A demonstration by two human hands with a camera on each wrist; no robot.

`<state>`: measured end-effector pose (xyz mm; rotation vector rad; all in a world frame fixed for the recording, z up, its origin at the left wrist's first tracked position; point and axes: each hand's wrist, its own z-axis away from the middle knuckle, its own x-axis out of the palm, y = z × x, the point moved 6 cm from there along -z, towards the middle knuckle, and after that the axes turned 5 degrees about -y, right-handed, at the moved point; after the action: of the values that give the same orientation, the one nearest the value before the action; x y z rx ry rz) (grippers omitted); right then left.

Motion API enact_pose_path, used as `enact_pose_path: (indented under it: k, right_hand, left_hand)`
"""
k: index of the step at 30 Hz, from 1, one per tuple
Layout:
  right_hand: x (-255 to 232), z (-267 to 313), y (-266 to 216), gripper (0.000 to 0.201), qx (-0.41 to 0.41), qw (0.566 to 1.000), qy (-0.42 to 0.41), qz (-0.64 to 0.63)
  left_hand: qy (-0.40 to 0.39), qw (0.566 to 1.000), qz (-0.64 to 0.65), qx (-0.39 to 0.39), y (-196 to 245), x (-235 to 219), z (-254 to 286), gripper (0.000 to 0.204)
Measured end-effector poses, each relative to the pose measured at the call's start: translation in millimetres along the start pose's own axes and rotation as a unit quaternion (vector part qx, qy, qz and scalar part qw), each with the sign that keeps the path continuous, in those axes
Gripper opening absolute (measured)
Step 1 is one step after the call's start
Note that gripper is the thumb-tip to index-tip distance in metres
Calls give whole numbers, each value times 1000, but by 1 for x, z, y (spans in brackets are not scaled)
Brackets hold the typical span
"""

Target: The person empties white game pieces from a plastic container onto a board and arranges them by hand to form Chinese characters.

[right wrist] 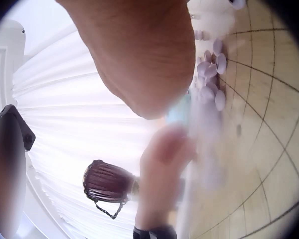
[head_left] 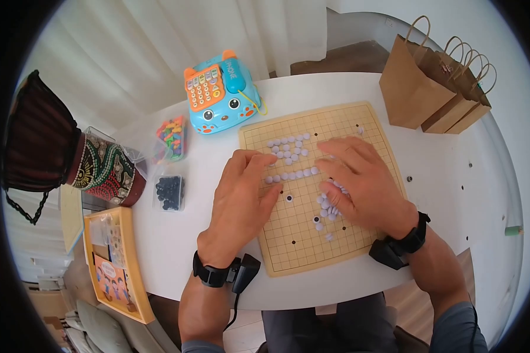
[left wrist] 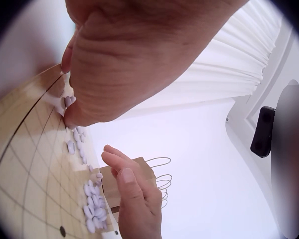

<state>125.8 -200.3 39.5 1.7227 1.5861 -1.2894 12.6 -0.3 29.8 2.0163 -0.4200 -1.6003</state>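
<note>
Flat on the white table lies a wooden go board point(head_left: 312, 256). White go stones form a patterned group point(head_left: 287, 154) and a straight row point(head_left: 291, 176) on it. My left hand point(head_left: 237, 191) rests at the left end of these stones, its index fingertip right at one stone and its thumb lower, near the row's end. Over the right side of the board, my right hand point(head_left: 368, 182) has its fingers loosely extended and its thumb beside a loose heap of white stones point(head_left: 328, 207). Part of that heap is hidden beneath the hand.
A blue toy phone point(head_left: 224, 109) stands behind the board. To the left are a box of black stones point(head_left: 169, 193), a box of coloured pieces point(head_left: 172, 136), a drum point(head_left: 109, 167) and a wooden tray point(head_left: 142, 270). Paper bags point(head_left: 415, 88) stand at back right.
</note>
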Motion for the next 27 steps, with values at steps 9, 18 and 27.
enact_pose_path:
  k: [9,18,27]
  right_hand:
    - [14,2,-19,37,-81,991,-65,-86]
    - [13,4,-28,38,-70,994,-81,-38]
    - [17,9,-38,58,-73,991,-113,-16]
  left_hand:
    - [22,999,3,32,3,-3,1,29]
    - [7,990,-111,90,38,-10,17,33]
    - [-140,962,-214,100,57,11,44,75]
